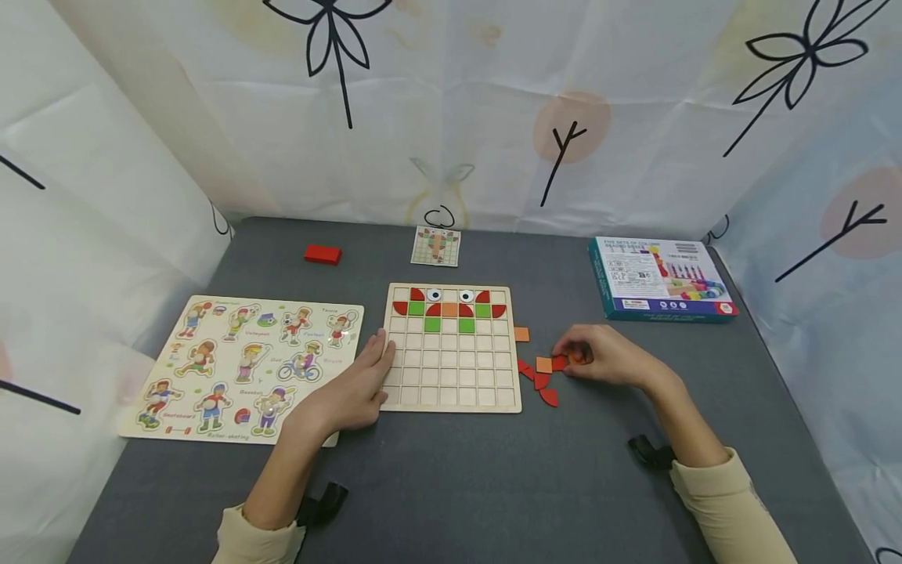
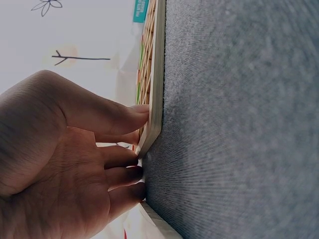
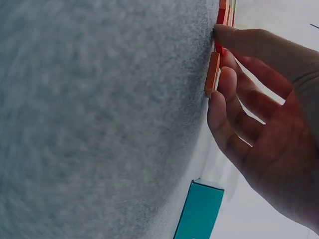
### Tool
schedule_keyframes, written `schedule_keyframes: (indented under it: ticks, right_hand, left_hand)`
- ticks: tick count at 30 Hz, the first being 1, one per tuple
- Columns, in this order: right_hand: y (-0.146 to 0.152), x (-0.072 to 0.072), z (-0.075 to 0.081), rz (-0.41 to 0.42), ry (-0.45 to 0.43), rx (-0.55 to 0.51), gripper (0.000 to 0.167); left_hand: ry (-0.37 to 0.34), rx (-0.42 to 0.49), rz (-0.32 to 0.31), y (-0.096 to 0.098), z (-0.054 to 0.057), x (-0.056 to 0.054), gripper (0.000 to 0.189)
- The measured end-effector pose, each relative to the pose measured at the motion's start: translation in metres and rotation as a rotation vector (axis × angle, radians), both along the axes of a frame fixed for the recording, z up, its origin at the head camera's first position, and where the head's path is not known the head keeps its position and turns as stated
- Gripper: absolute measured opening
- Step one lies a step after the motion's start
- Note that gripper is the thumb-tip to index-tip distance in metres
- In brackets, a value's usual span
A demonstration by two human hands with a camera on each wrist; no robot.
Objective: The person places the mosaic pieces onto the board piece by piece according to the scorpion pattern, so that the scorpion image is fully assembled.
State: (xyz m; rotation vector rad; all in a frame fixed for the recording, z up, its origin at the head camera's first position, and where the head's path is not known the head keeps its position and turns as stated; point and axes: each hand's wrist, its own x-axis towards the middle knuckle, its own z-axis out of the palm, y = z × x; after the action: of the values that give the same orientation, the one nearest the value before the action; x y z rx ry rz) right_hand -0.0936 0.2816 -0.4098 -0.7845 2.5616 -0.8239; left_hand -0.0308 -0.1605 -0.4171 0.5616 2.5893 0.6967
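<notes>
A wooden grid board (image 1: 451, 368) lies mid-table, its upper rows holding red, green and orange tiles and two eye tiles. My left hand (image 1: 355, 388) rests at its left edge, fingers extended; the left wrist view shows the thumb (image 2: 134, 117) touching the board's side (image 2: 158, 74). Right of the board, my right hand (image 1: 602, 356) has its thumb and index finger around a red tile (image 1: 559, 363) on the table. Its other fingers touch an orange tile (image 3: 213, 74). Beside them lie an orange square (image 1: 544, 365), several red pieces (image 1: 548, 397) and another orange tile (image 1: 521, 334).
On the left lies a picture board (image 1: 239, 368) with children doing sports, partly under my left forearm. A pattern card (image 1: 435, 247) and a red block (image 1: 322, 254) sit at the back. A boxed set (image 1: 662, 278) stands at the back right, near the curtain.
</notes>
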Motion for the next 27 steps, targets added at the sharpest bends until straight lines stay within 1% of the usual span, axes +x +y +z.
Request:
schedule_keyframes:
  ticks: [5,9,18,21,24,27]
  right_hand:
    - [0.001,0.001,-0.001,-0.007,0.001,0.026,0.019]
    - [0.001,0.002,0.001,-0.017,0.009,0.011,0.018]
    - [-0.008,-0.001,0.006,0.001,0.047,-0.122,0.019]
    - [-0.014,-0.002,0.006,0.011,0.026,-0.169,0.020]
    - [-0.022,-0.003,0.008,0.019,-0.014,-0.212,0.023]
    - [-0.032,-0.004,0.009,0.033,-0.039,-0.235,0.025]
  left_hand:
    - [0.006,0.006,-0.006,0.000,0.000,0.000,0.077]
    - [0.005,0.011,-0.010,0.000,0.000,0.000,0.077]
    - [0.012,0.013,-0.011,-0.001,0.000,0.000,0.076]
    - [0.010,0.013,-0.010,-0.001,0.000,0.000,0.076]
    - [0.011,0.011,-0.011,-0.001,0.000,0.000,0.077]
    - [0.015,0.012,-0.013,-0.001,0.000,0.000,0.076]
